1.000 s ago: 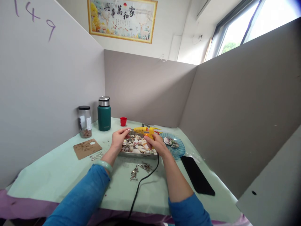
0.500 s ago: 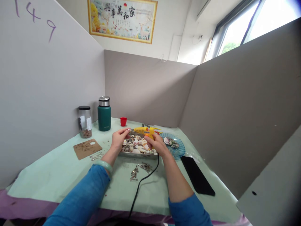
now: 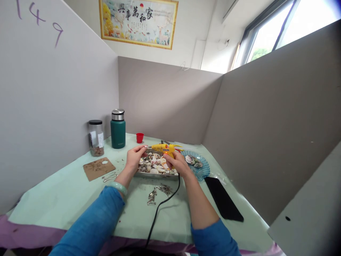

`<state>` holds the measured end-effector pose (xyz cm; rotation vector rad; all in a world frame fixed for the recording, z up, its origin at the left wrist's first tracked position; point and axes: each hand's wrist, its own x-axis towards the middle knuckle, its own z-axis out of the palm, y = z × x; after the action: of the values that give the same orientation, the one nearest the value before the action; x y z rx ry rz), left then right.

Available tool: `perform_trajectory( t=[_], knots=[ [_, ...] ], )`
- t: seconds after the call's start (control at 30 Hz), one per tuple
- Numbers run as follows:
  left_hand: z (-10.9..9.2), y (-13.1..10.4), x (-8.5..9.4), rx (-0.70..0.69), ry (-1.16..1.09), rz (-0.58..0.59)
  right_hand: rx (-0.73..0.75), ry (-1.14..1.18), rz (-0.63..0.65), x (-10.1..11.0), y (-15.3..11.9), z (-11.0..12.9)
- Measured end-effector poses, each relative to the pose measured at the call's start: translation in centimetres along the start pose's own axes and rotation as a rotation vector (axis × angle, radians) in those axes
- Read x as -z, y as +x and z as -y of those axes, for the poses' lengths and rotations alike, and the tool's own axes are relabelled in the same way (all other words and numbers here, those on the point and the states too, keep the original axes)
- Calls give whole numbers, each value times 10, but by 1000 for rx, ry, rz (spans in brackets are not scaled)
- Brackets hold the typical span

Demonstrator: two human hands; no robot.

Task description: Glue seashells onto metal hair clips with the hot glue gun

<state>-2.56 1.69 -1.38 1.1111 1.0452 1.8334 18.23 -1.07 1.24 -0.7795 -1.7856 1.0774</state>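
Note:
My right hand (image 3: 176, 162) is closed round the handle of a yellow hot glue gun (image 3: 161, 147), whose nozzle points left. A black cord (image 3: 160, 205) runs from its handle down to the table's front edge. My left hand (image 3: 135, 156) pinches something tiny at the nozzle tip; the fingers hide most of it, so I cannot tell its kind. Both hands are above a metal tray (image 3: 157, 175) filled with seashells (image 3: 154, 165). In front of the tray lie small metal clips (image 3: 151, 196) in two loose heaps.
On the right are a blue scalloped plate (image 3: 204, 172) holding shell pieces and a black phone-like slab (image 3: 223, 199). Left stand a green flask (image 3: 118, 131), a clear jar (image 3: 96, 140) and a stained cardboard piece (image 3: 99, 168). A red cup (image 3: 140, 138) is behind. Partitions enclose the table.

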Motion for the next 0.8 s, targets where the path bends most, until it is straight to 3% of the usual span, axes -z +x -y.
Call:
perform_trajectory(
  t=[0.8],
  knots=[
    [-5, -3, -2, 14, 5, -3, -6, -7, -13, 0, 0, -1]
  ],
)
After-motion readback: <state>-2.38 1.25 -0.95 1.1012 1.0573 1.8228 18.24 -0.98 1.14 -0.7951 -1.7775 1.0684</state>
